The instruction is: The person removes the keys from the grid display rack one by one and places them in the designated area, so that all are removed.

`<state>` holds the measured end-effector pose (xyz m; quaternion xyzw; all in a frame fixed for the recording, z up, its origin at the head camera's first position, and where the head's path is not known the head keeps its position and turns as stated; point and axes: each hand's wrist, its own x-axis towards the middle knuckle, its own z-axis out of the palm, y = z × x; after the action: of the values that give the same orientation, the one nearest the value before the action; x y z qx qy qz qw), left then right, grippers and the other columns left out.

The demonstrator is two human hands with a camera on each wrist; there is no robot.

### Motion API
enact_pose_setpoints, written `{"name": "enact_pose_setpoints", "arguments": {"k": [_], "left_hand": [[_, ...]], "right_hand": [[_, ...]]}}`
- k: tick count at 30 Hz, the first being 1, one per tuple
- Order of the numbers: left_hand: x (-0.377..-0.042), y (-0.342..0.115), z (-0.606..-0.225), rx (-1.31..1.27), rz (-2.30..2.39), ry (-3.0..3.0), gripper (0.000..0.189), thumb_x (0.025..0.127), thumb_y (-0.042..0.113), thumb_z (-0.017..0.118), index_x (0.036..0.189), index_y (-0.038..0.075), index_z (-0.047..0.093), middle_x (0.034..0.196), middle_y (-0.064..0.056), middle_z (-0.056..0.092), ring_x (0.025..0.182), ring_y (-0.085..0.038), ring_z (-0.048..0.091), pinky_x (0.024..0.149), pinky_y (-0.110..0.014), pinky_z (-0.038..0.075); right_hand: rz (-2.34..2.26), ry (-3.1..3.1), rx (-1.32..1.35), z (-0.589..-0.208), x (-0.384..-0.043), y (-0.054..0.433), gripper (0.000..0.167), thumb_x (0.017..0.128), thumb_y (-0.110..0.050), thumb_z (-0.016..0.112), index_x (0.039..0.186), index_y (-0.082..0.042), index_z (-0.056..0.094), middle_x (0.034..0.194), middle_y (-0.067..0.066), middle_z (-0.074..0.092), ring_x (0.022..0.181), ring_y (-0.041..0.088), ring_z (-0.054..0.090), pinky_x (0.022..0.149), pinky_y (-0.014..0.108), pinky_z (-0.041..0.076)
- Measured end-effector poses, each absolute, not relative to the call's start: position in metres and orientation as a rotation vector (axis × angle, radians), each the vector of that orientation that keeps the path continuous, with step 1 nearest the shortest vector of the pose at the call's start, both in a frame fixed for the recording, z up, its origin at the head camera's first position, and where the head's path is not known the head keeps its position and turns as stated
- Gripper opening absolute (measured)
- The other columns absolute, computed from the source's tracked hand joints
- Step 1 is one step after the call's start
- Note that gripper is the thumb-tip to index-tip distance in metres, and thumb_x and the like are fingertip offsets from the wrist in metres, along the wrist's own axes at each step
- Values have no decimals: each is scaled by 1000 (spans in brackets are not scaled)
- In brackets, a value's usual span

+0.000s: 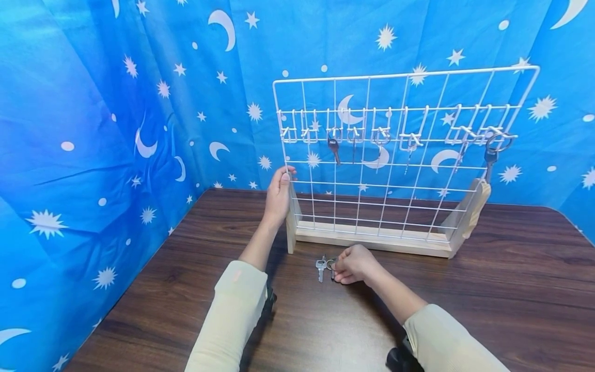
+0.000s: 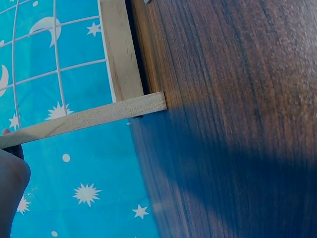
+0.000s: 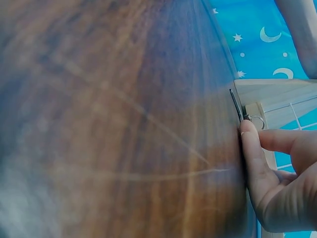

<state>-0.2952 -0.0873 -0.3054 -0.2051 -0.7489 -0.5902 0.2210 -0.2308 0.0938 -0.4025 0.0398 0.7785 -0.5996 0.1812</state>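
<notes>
A white wire grid rack (image 1: 358, 223) with wooden supports stands on the table. My left hand (image 1: 278, 199) grips its left wooden side (image 1: 291, 222), which shows in the left wrist view as a wooden bar (image 2: 84, 119), my hand (image 2: 12, 181) at its edge. In front of the base, my right hand (image 1: 357, 264) pinches a key with a metal ring (image 1: 330, 264) at the tabletop; the fingers hide part of it. A silver key (image 1: 321, 269) lies just left of these fingertips. In the right wrist view, a thin dark key (image 3: 236, 104) seen edge-on and a ring (image 3: 257, 121) show at the fingertips.
Hooks run along the grid; several carry keys, among them a dark key (image 1: 333, 149) and one on a large ring (image 1: 490, 155) at the right end. The brown wooden table (image 1: 525, 289) reaches back to a blue curtain (image 1: 176, 103) with moons and stars.
</notes>
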Motion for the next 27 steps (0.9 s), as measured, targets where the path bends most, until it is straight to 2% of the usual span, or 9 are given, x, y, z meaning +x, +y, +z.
{"name": "enact_pose_setpoints", "arguments": {"k": [7,12,18,27], "left_hand": [[-316,-90,-320,-568,-1663,-2050,33,102,14,30,119,-8,48,117,-22,54,109,-35,51,96,-43,38],[-327,-92,-330,-563,-1657,-2047,35,102,21,30,119,-4,49,118,-19,54,109,-30,52,96,-41,38],[-327,-92,-331,-565,-1631,-2048,36,102,23,29,118,-2,49,118,-19,54,110,-33,51,95,-39,38],[-328,-92,-332,-567,-1654,-2048,37,102,25,30,119,-3,49,118,-21,53,110,-36,51,95,-39,38]], "right_hand": [[-1615,2324,121,-403,-230,93,8,80,5,62,77,4,55,59,12,63,46,14,61,47,26,52],[-1617,2339,135,-403,-230,92,14,78,7,61,84,4,49,58,13,62,46,15,60,47,27,52],[-1640,2318,128,-403,-231,93,22,78,8,61,92,5,44,59,14,62,45,15,60,46,27,52],[-1642,2348,52,-397,-226,101,15,82,4,60,91,5,49,64,15,62,50,19,62,50,32,53]]}}
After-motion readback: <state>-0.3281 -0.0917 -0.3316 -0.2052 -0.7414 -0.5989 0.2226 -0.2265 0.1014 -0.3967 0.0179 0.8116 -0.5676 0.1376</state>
